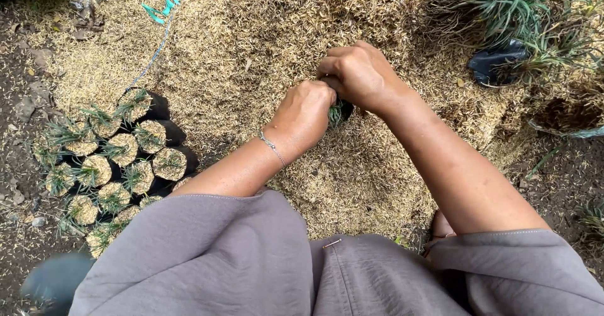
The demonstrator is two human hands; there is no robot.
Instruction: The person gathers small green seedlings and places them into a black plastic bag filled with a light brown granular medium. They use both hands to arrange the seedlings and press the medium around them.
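Both of my hands meet over a big heap of straw-coloured husks [264, 51]. My left hand [307, 111] is closed around a small black planting bag [344, 109] with a green grass-like seedling [335, 114] in it. My right hand [358, 73] curls over the top of the same bag, fingers pressed down at the seedling. The hands hide most of the bag. A thin bracelet sits on my left wrist.
Several small black bags filled with husks and seedlings [113, 162] stand packed together at the left. A larger clump of grassy plants in a black bag [503, 64] lies at the upper right. A blue cord [157, 45] crosses the heap. Dark soil borders both sides.
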